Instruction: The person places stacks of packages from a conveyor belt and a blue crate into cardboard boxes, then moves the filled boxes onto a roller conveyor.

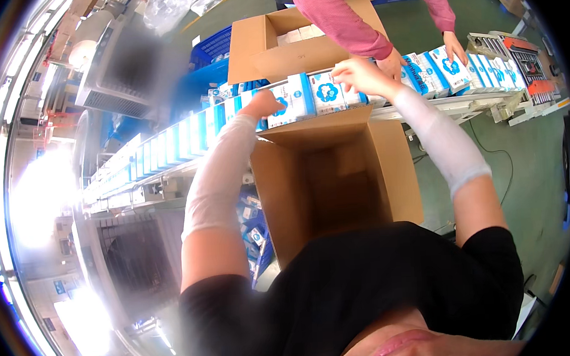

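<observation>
A long row of small blue-and-white boxes stands upright on a conveyor line in front of me. My left hand is curled at a blue-and-white box in the row, its fingertips partly hidden. To its right, my right hand reaches over the row with thumb and fingers apart, close to the box tops. Whether it touches them is unclear. Between my body and the line stands an open brown carton, its flaps spread and its dark inside showing no boxes.
Across the line, a co-worker's hands handle boxes in the same row. Near that person is another open carton with white boxes inside. A blue crate holding small boxes sits left of my carton. A black cable lies on the floor at right.
</observation>
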Action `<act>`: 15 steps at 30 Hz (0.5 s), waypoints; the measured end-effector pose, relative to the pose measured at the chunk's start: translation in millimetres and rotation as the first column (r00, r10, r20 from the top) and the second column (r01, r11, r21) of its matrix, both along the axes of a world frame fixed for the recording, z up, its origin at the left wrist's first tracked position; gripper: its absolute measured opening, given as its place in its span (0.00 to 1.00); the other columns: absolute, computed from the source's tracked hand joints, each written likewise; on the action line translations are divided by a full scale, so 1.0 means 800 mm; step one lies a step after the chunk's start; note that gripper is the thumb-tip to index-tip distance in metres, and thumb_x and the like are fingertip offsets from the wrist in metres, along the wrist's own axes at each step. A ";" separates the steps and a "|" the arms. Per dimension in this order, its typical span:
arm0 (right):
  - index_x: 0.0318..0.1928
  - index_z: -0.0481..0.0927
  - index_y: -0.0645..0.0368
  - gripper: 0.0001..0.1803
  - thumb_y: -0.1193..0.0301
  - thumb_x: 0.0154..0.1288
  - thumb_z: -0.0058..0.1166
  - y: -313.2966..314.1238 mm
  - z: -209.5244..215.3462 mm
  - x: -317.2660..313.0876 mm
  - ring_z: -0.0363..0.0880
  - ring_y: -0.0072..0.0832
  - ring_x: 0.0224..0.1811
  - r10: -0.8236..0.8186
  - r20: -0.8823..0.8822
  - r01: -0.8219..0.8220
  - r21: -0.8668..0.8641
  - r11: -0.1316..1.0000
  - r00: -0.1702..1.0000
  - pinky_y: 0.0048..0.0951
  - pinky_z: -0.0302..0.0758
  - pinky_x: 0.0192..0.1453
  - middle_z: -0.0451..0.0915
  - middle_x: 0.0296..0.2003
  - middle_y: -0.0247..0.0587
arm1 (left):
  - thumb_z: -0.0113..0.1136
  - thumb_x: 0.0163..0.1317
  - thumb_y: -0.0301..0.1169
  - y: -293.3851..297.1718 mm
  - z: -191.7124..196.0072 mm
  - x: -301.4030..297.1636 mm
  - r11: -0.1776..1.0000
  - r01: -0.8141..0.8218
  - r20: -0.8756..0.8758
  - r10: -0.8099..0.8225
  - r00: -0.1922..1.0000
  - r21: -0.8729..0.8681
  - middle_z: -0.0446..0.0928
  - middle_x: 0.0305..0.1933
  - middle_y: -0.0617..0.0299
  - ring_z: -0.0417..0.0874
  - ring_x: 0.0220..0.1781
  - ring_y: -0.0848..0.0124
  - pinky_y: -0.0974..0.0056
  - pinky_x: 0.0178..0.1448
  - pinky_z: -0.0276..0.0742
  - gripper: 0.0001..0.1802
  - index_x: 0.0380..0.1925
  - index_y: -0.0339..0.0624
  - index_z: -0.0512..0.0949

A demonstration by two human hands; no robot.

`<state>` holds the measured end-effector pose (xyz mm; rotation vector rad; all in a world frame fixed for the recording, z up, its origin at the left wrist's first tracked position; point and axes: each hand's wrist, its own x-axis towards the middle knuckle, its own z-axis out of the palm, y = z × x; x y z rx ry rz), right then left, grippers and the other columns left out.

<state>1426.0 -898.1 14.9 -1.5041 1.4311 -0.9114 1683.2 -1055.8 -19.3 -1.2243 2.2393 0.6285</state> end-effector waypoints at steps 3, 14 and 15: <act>0.44 0.76 0.74 0.25 0.59 0.62 0.55 -0.060 -0.022 0.024 0.81 0.32 0.20 0.404 -0.528 -0.061 0.551 0.832 0.747 0.30 0.77 0.23 0.81 0.37 0.54 | 0.55 0.48 0.61 0.014 -0.046 -0.028 0.936 0.287 0.018 -0.290 0.957 -0.203 0.79 0.47 0.41 0.80 0.50 0.48 0.55 0.55 0.74 0.38 0.40 0.33 0.82; 0.55 0.65 0.68 0.29 0.66 0.56 0.57 -0.043 -0.056 -0.021 0.81 0.30 0.22 0.014 -0.224 0.090 0.445 0.891 0.974 0.29 0.77 0.25 0.81 0.31 0.52 | 0.63 0.52 0.31 0.025 0.006 0.008 0.928 -0.224 -0.360 0.109 0.927 -0.296 0.81 0.40 0.47 0.81 0.44 0.49 0.52 0.47 0.76 0.38 0.61 0.34 0.58; 0.53 0.67 0.67 0.23 0.69 0.59 0.54 -0.026 -0.046 -0.006 0.78 0.23 0.19 -0.112 -0.183 0.177 0.387 0.905 0.977 0.24 0.74 0.20 0.81 0.28 0.48 | 0.63 0.53 0.33 0.040 0.016 0.028 0.924 -0.273 -0.521 0.101 0.848 -0.266 0.79 0.44 0.47 0.79 0.47 0.49 0.53 0.50 0.76 0.37 0.61 0.35 0.59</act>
